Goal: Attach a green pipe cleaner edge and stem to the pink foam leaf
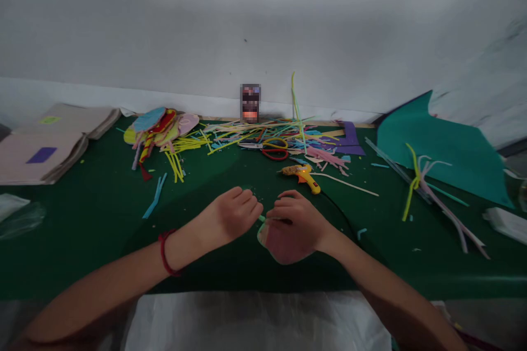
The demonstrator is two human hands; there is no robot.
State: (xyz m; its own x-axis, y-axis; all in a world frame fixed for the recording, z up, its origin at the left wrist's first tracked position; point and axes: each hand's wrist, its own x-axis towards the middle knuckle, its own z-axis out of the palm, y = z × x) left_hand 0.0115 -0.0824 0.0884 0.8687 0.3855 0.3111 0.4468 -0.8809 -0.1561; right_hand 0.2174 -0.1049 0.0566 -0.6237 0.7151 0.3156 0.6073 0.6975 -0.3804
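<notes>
Two hands meet over the green table (102, 214). Right hand (298, 216) is clamped on a pink paper cutout (284, 244), lying flat near the table's front edge, long axis left to right. Left hand (233, 214) pinches a small green strip (262, 219) pointing toward the cutout.

Pink foam cutout (284, 244): rounded, petal-like shape, dusky pink, flat, lying low over green worktop (99, 214) near front edge, centre of view. Upper edge hidden under right hand (297, 214); lower rounded part shows below knuckles. Thin pale green strip (262, 219): only short end visible, poking out between fingertips of both hands, at cutout's upper left edge. Left hand (230, 214) fingers curled, tips meeting strip. Whether strip touches cutout: cannot tell.
</notes>
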